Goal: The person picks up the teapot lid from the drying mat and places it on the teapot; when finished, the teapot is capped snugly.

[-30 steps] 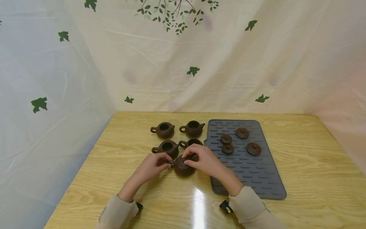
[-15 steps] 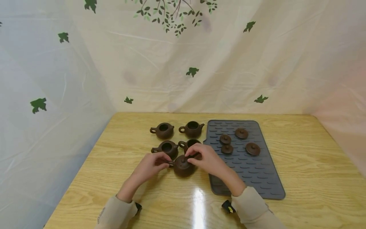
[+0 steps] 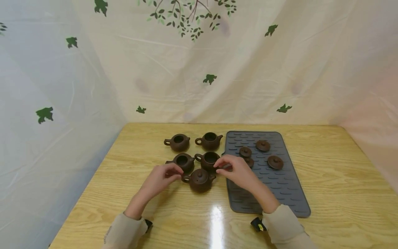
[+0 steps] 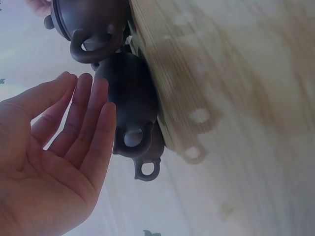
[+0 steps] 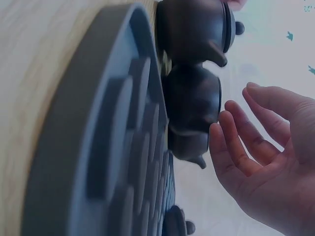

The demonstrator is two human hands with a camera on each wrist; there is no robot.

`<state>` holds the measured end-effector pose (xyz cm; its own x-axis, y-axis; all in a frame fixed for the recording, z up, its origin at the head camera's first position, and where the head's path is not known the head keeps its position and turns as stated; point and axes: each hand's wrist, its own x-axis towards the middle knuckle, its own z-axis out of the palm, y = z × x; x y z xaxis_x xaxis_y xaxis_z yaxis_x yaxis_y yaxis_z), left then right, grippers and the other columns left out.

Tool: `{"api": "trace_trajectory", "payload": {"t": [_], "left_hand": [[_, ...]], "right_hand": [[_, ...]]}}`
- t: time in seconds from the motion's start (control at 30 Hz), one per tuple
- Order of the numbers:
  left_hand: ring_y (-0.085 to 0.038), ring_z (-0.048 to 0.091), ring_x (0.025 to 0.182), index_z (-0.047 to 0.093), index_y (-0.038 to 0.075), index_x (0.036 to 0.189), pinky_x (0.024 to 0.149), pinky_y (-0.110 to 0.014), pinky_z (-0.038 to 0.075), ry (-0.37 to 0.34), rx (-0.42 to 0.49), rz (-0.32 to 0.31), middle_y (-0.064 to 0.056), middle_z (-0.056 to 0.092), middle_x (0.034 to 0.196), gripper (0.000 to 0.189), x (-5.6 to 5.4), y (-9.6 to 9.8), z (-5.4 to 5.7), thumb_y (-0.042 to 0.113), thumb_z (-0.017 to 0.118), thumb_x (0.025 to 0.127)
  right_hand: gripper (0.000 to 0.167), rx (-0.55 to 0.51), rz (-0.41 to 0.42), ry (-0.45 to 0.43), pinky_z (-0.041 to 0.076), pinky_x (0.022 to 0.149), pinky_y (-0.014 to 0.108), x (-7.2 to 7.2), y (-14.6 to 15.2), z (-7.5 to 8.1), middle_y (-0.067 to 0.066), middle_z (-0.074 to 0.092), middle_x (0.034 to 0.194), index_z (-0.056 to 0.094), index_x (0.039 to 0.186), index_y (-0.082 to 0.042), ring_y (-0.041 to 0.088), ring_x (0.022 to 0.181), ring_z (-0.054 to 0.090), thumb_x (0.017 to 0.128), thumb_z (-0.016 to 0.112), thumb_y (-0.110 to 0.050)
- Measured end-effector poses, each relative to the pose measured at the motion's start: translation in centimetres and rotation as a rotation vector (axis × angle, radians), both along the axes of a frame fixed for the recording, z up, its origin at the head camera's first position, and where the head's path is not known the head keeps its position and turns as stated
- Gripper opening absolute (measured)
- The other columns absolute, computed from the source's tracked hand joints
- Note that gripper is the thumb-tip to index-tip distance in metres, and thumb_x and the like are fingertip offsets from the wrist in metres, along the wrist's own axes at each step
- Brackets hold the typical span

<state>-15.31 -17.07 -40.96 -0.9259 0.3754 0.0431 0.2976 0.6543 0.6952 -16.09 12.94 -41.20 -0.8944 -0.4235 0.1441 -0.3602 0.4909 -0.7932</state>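
Note:
A dark brown teapot (image 3: 199,182) with its lid (image 3: 200,175) on stands nearest the person, handle to the left and spout to the right. My left hand (image 3: 159,180) is just left of its handle, fingers loosely bent and holding nothing; the left wrist view shows a gap between the fingertips and the handle (image 4: 91,55). My right hand (image 3: 237,172), also holding nothing, hovers right of the spout (image 5: 216,54) over the mat's left edge. Behind stand lidless teapots: two in the middle row (image 3: 183,162) (image 3: 207,159) and two at the back (image 3: 179,142) (image 3: 210,141).
A grey ridged mat (image 3: 270,193) lies on the wooden table (image 3: 329,173) to the right. On it rest several brown lids, among them one at the back (image 3: 263,145) and one at the right (image 3: 275,162). A printed curtain (image 3: 174,90) hangs behind the table.
My right hand has let go of the lid on the front teapot and moved right. My left hand has released the handle and drawn slightly left. The teapot stays in place.

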Motion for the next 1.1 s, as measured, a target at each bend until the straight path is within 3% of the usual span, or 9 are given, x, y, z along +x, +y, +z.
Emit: {"api": "trace_trajectory", "payload": {"t": [0.37, 0.7, 1.1], "left_hand": [[-0.017, 0.071, 0.095, 0.072, 0.009, 0.105, 0.086, -0.034, 0.059, 0.023, 0.021, 0.04, -0.004, 0.075, 0.102, 0.012, -0.5, -1.0, 0.3, 0.01, 0.068, 0.094], [-0.023, 0.071, 0.097, 0.071, 0.006, 0.106, 0.087, -0.037, 0.06, 0.053, 0.044, 0.082, -0.01, 0.075, 0.104, 0.013, -1.4, -1.9, 0.9, 0.007, 0.067, 0.094], [-0.026, 0.071, 0.099, 0.07, 0.005, 0.108, 0.088, -0.04, 0.059, 0.069, 0.045, 0.146, -0.011, 0.075, 0.106, 0.015, -2.2, -2.8, 0.7, 0.005, 0.068, 0.093]], "right_hand": [[0.016, -0.001, -0.098, 0.015, 0.058, 0.082, 0.033, -0.2, 3.2, -0.5, 0.006, 0.071, 0.107, 0.071, 0.108, -0.01, 0.023, 0.1, 0.068, 0.093, 0.071, -0.013], [0.017, 0.038, -0.201, 0.041, 0.056, 0.079, 0.026, -0.7, 5.3, -1.2, 0.005, 0.072, 0.105, 0.072, 0.109, -0.01, 0.021, 0.095, 0.067, 0.093, 0.071, -0.013], [0.019, 0.052, -0.394, 0.015, 0.057, 0.09, 0.048, -1.1, 6.3, -1.1, 0.017, 0.07, 0.115, 0.071, 0.111, -0.005, 0.034, 0.105, 0.067, 0.094, 0.069, -0.013]]}}
